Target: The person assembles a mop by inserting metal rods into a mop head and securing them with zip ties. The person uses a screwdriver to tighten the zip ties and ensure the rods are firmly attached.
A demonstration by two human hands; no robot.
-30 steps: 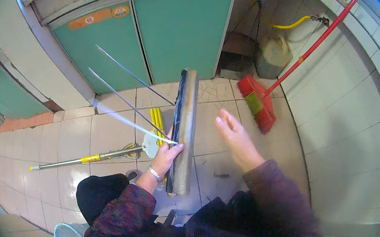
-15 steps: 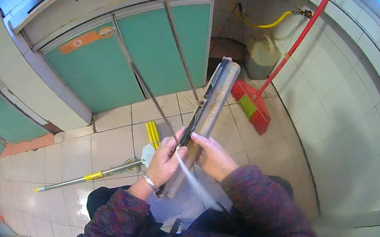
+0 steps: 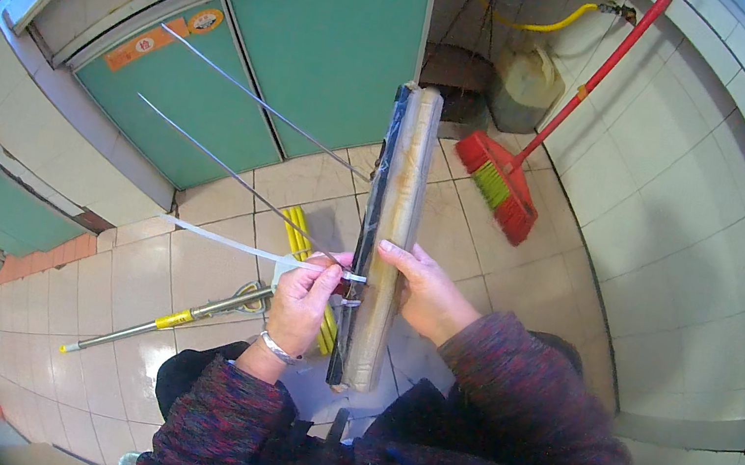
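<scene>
A long sponge mop head [image 3: 404, 188], off-white with brown stains and a dark backing strip [image 3: 385, 155], is held upright in front of me. My right hand [image 3: 431, 298] grips its right side, thumb on the sponge. My left hand [image 3: 298, 304] is closed in a pinch at the backing, on a white cable tie [image 3: 222, 238] whose long tail points left. A second short white band shows just below it. Two thin metal rods [image 3: 234, 170] stick out leftward from the backing; the lower one passes close to my left fingertips.
A metal pole with yellow parts [image 3: 172, 321] lies on the tiled floor at left, beside yellow bars [image 3: 298, 229]. A red broom [image 3: 511, 182] leans by the right wall. Green cabinet doors [image 3: 324, 55] stand ahead, with a plastic jug [image 3: 528, 86] in the corner.
The mop head has turned from a slant to nearly upright. The cable tie's tail has swung from lower right to the left, and the rods now point further left.
</scene>
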